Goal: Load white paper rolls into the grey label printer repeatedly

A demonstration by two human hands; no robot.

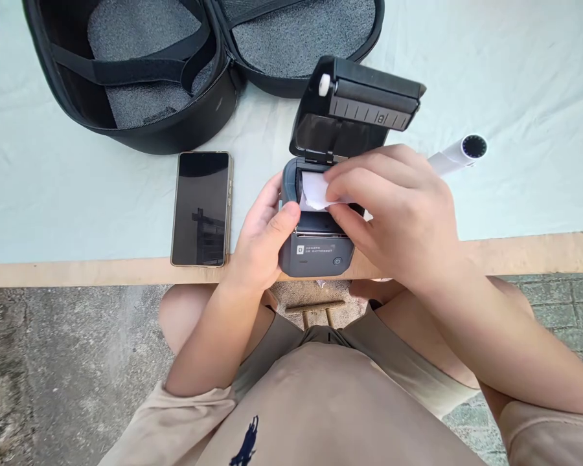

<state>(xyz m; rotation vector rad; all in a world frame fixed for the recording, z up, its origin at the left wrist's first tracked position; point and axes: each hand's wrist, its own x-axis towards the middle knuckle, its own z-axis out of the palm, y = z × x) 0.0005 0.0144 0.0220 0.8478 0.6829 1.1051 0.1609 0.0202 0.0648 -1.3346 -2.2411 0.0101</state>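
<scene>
A small dark-grey label printer stands near the table's front edge. Its black lid is swung up, showing a roller and a ruler-like scale. My left hand wraps the printer's left side, thumb on the upper rim. My right hand reaches over the open compartment and pinches white paper there. The paper's near edge looks torn or curled. How far the paper goes down inside is hidden by the fingers. Behind my right hand lies a rolled white tube with a dark round end.
A phone with a dark screen lies left of the printer. An unzipped black case with grey foam and a strap sits at the back left. The table's wooden edge shows below a pale cloth.
</scene>
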